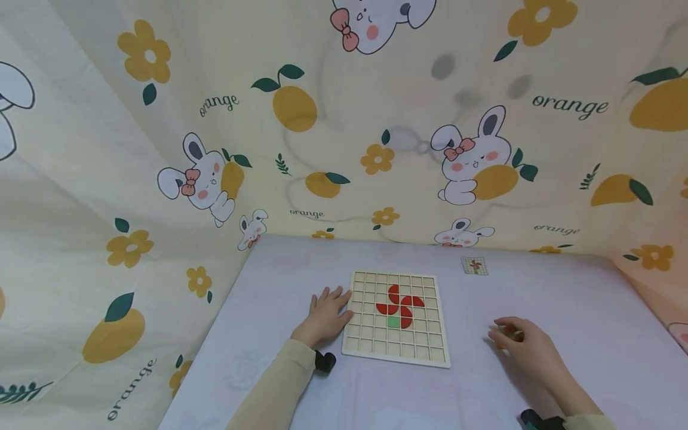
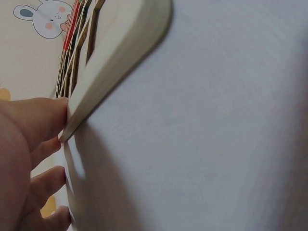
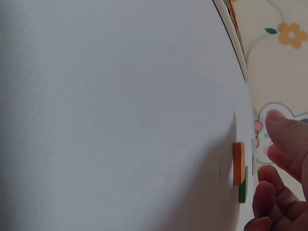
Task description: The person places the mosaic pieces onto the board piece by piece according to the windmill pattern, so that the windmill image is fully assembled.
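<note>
A pale wooden grid board (image 1: 368, 343) lies on the table, with several red rounded pieces (image 1: 406, 316) set pinwheel-fashion in its cells and a green square piece (image 1: 394, 322) just below them. At the board's left edge rests my left hand (image 1: 324, 316), fingers spread, thumb and fingertip touching the rim. Right of the board, my right hand (image 1: 529, 346) hovers low over the table with bent fingers and nothing visible between them. Close by its fingertips in the right wrist view, an orange piece (image 3: 238, 163) and a green piece (image 3: 243, 190) lie on the table, partly covered by the hand in the head view.
A small printed card (image 1: 475, 266) with a grid picture lies at the back right of the white tabletop (image 1: 279, 280). Behind and to the left hangs a cream cloth (image 1: 344, 119) printed with rabbits and oranges. Dark wrist straps (image 1: 325, 362) sit on both wrists.
</note>
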Available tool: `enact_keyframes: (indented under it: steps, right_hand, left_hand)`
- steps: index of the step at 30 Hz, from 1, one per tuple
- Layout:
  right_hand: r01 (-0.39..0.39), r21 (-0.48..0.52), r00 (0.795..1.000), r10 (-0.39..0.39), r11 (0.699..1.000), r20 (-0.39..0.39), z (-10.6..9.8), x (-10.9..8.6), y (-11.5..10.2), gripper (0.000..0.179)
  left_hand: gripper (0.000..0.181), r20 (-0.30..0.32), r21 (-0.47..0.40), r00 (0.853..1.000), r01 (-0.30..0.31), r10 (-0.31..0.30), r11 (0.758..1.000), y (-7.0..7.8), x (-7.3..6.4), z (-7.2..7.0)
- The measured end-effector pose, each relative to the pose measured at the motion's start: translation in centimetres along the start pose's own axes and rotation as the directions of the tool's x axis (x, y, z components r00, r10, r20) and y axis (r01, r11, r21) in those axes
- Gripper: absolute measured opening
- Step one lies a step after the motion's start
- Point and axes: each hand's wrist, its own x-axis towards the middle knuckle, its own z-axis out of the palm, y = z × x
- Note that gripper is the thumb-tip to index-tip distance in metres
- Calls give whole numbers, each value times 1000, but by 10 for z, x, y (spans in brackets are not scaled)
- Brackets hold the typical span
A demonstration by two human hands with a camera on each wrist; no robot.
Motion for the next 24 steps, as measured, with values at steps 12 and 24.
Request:
enact_keyframes:
  steps: [12,24]
  right_hand:
    - [-54,-15,998,55,998,35,-4,-5,12,71]
    - [-65,-19,997,66,998,35,0,-3,17,67]
  left_hand:
    - [57,1,-4,1000,5,-5,1000,1,0,-1]
    - [56,-3,-12,1000,-5,4,1000,2,-2,-3]
